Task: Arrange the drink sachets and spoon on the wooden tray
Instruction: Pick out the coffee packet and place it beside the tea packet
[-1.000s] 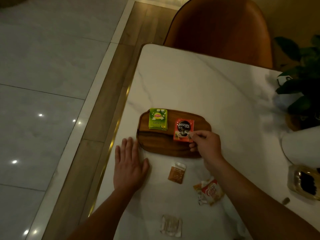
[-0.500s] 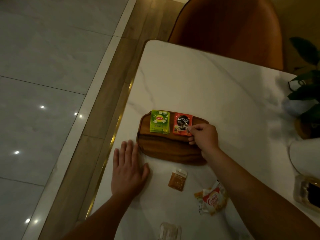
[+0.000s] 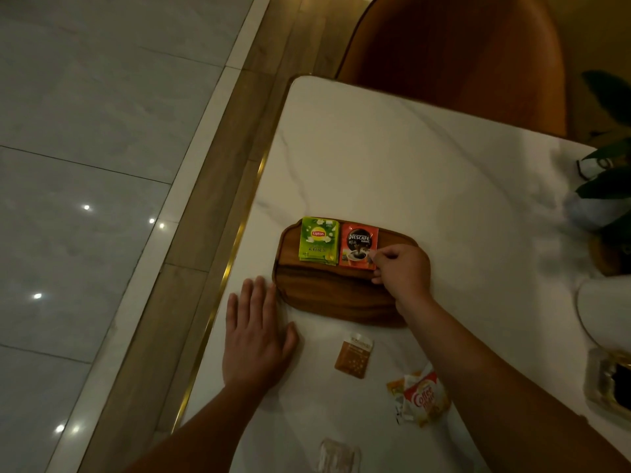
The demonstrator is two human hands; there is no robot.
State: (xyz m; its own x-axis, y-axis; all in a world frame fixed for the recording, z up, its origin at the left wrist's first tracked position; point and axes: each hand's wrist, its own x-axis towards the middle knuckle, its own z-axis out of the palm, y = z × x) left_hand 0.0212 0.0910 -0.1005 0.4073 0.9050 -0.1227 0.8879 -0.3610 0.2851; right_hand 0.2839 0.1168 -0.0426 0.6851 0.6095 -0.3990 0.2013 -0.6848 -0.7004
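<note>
A dark wooden tray (image 3: 327,295) lies on the white marble table. At its far edge a green Lipton sachet stack (image 3: 318,241) sits beside a red Nescafe sachet (image 3: 358,246). My right hand (image 3: 403,269) pinches the red sachet's near right corner. My left hand (image 3: 254,332) rests flat on the table, fingers straight, just left of the tray's near corner. A brown sachet (image 3: 354,359) and Coffee Mate sachets (image 3: 421,397) lie on the table nearer me. A clear wrapped item (image 3: 338,455) lies at the bottom edge; I cannot tell what it holds.
The table's left edge (image 3: 218,302) with a gold trim runs close to my left hand. An orange chair (image 3: 454,52) stands at the far end. A potted plant (image 3: 611,186), a white object (image 3: 604,312) and a glass container (image 3: 611,380) crowd the right side.
My right hand slid the red sachet toward the tray's far edge, up against the green sachet. My left hand stayed flat in place.
</note>
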